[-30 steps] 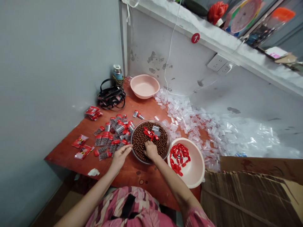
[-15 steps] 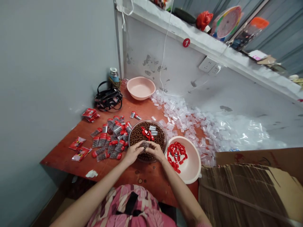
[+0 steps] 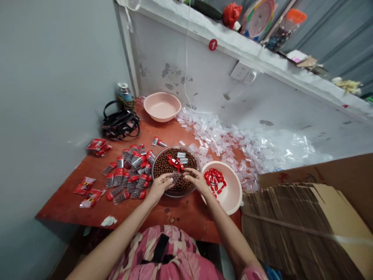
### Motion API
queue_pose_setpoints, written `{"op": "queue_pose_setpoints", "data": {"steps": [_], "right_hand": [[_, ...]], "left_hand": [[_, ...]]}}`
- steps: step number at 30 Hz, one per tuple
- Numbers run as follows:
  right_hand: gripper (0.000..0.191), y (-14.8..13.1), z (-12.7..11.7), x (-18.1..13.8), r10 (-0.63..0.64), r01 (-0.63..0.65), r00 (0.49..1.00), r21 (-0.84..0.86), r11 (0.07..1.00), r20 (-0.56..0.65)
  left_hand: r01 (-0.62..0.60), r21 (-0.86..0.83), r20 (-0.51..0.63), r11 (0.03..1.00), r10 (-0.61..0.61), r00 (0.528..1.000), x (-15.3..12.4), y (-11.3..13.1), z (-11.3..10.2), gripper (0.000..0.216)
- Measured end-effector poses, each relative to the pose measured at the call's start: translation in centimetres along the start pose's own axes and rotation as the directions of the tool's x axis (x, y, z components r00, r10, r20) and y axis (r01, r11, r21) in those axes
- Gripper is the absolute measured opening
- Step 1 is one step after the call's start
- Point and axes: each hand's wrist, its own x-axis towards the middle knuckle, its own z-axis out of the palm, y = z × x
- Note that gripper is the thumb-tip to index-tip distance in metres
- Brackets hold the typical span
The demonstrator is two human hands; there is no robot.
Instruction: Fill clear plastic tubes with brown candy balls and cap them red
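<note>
My left hand (image 3: pixel 160 187) is closed around a small clear plastic container (image 3: pixel 175 176), which looks filled with brown beads. Below it, a round bowl (image 3: pixel 153 177) is full of brown beads (image 3: pixel 163 165). My right hand (image 3: pixel 196 180) hovers over the bowl's right side, thumb and fingers slightly apart, with nothing visible between them. Close to its fingertips, red caps (image 3: pixel 174 161) lie on the beads, and two clear empty containers (image 3: pixel 182 158) rest behind them. To the left is a heap of filled containers with red caps (image 3: pixel 131 171).
A pale bowl with red caps (image 3: pixel 237 194) stands at right, before a spread of clear containers (image 3: pixel 215 136). A pink basin (image 3: pixel 162 107), a black bag (image 3: pixel 121 124) and a flask (image 3: pixel 124 92) are at the back. Red packets (image 3: pixel 91 197) lie left; stacked cardboard (image 3: pixel 285 221) is at right.
My hands, together on the container before, have separated. The right hand has moved off to the right, while the left keeps the container. The camera view has shifted slightly.
</note>
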Motion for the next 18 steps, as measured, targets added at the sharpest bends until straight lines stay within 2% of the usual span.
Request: {"op": "queue_pose_setpoints", "data": {"steps": [3, 6, 8, 11, 13, 15, 18], "right_hand": [[0.028, 0.5, -3.1, -2.5, 0.032, -0.043, 0.988, -0.070, 0.997, -0.149], [0.022, 2.7, -5.9, -6.0, 0.089, -0.114, 0.971, -0.104, 0.988, -0.223], [0.020, 4.6, -6.6, -7.7, 0.128, -0.161, 0.942, -0.083, 0.984, -0.310], [0.020, 6.9, -5.9, -8.1, 0.111, -0.162, 0.901, -0.088, 0.983, -0.419], [0.021, 7.6, -4.6, -6.9, 0.031, -0.148, 0.905, -0.247, 0.958, -0.425], [0.024, 7.6, -3.1, -5.1, -0.048, -0.144, 0.915, -0.436, 0.888, -0.400], [0.026, 6.7, -1.3, -1.8, -0.093, -0.150, 0.922, -0.569, 0.808, -0.375]], "left_hand": [[-0.009, -0.016, -0.046, 1.000, 0.008, 0.999, -0.6, 0.1, -0.6, 0.036], [0.035, -0.033, 0.007, 0.999, -0.035, 0.999, -1.1, -0.3, -0.9, 0.037], [0.092, -0.032, 0.052, 0.995, -0.090, 0.995, -1.3, -0.8, -0.8, 0.036], [0.140, 0.002, 0.086, 0.990, -0.139, 0.987, -1.6, -1.3, -0.5, 0.033], [0.141, 0.032, 0.094, 0.989, -0.144, 0.985, -1.8, -1.2, -0.5, 0.031], [0.140, 0.061, 0.099, 0.988, -0.146, 0.984, -2.1, -0.9, -0.6, 0.032], [0.144, 0.093, 0.110, 0.985, -0.154, 0.982, -3.1, -0.4, -1.1, 0.034]]}}
